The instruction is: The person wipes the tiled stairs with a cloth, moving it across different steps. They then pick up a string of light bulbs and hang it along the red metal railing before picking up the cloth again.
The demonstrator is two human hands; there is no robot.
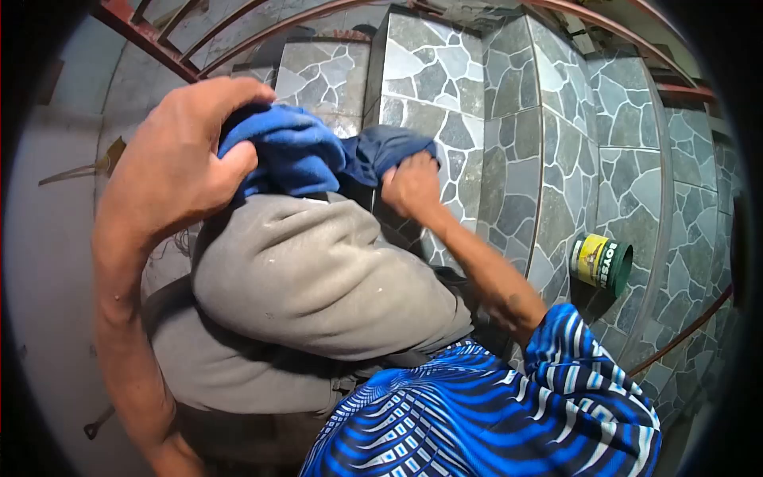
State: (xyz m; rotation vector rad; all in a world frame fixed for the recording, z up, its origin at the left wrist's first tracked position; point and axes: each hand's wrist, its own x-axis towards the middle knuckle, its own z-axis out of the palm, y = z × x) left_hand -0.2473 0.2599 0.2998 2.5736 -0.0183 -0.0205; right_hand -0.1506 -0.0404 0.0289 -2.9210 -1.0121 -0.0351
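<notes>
A bright blue cloth (pixel 298 151) lies bunched over the knee of my grey trousers (pixel 294 270). My left hand (pixel 183 151) curls round its left side, thumb and fingers gripping the edge. A darker navy cloth (pixel 369 151) adjoins it on the right, and whether the two are one piece I cannot tell. My right hand (pixel 413 184) is closed on the navy part, near its right end.
Stone-patterned tiled steps (pixel 509 167) run across the middle and right. A green paint bucket (pixel 616 270) with a yellow label lies on its side on a step. Red metal railings (pixel 147 40) curve along the top.
</notes>
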